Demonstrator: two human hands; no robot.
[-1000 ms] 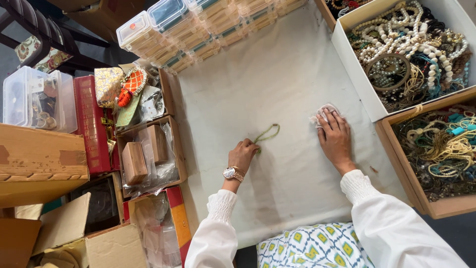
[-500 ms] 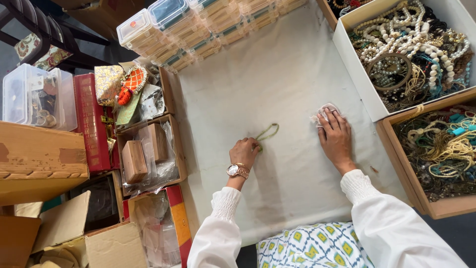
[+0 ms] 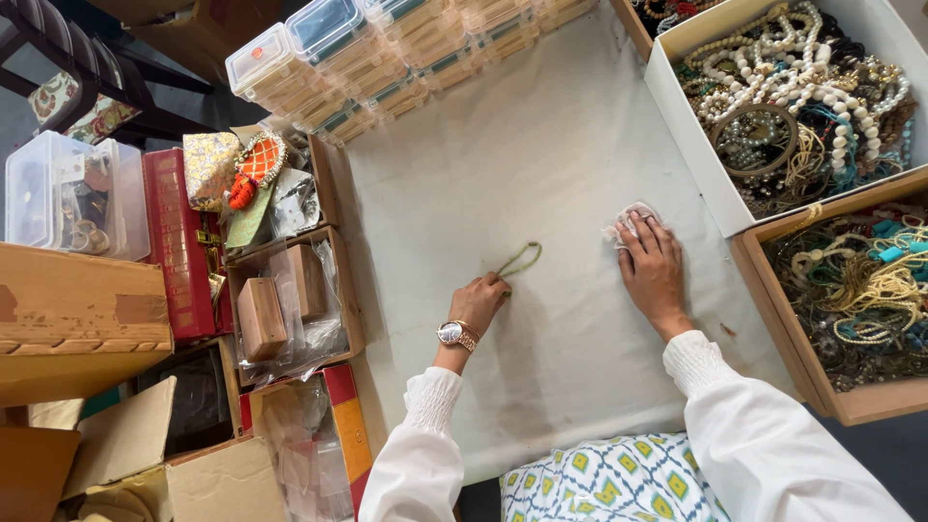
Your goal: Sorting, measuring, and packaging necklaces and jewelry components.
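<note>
A thin green cord loop (image 3: 520,259) is pinched at its near end by the left hand (image 3: 477,304), fingers curled together; the rest of the loop lies on the pale cloth (image 3: 541,155). The right hand (image 3: 652,271) is laid flat, fingers spread, pressing a small crumpled white cloth (image 3: 623,220) onto the same surface, well apart from the loop. A white box of beaded necklaces (image 3: 802,92) is seen to the right, a brown box of beads (image 3: 860,300) just below it. Stacked clear plastic cases (image 3: 329,58) are lined along the top.
</note>
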